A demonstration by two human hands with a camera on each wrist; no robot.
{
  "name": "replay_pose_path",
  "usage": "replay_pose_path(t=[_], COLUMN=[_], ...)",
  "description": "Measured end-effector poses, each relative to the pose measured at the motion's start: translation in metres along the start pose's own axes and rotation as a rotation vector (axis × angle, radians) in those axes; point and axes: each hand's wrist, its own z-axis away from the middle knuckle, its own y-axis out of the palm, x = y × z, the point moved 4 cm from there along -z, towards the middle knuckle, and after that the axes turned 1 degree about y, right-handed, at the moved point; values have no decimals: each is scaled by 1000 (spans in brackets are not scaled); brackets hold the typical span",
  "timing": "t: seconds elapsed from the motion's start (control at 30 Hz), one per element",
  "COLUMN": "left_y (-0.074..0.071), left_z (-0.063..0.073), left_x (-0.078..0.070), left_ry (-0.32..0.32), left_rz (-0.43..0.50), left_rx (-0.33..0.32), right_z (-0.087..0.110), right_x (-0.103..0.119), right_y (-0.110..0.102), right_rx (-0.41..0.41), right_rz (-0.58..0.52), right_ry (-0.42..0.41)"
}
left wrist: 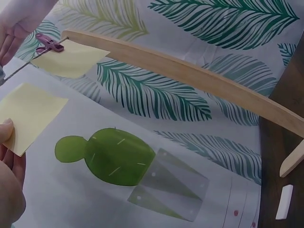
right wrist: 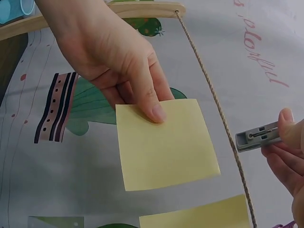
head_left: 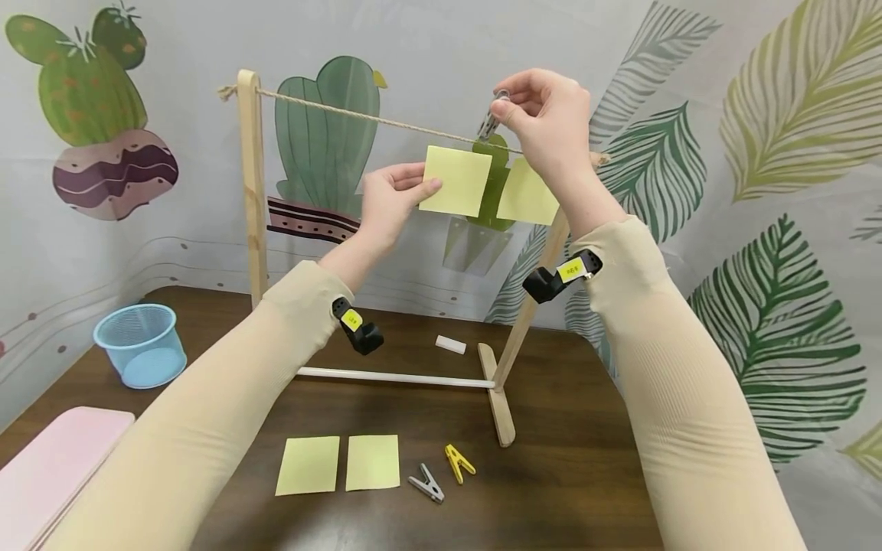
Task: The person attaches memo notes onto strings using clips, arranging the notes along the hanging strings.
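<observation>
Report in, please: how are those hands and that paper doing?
Left hand pinching yellow note near rope. Right hand gripping gray clip. Note not clipped yet. No obstruction visible.

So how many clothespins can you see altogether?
4: one gray clothespin in the right hand, another gray one and a yellow one on the table, and a purplish-pink one on the rope. The sleeves may hide others.

Matt paper note, plastic clip, rough rope
</observation>
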Motion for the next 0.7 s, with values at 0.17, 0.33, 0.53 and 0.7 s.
replay_pose_path(t=[0.17,0.33,0.53,0.7], left_y=[3,5,9,10], left_z=[1,1,3,3], left_x=[0,0,0,0], left_ry=[7,19,27,24], left_rz=[-15,-11,-18,-32], left_rx=[-5,-8,-3,-4], right_z=[0,2,3,2], right_x=[0,-1,0,-1], right_y=[3,7,8,8], right_rx=[1,0,41,89], right_rz=[34,85,134,180], right_ry=[-29,-43,0,43])
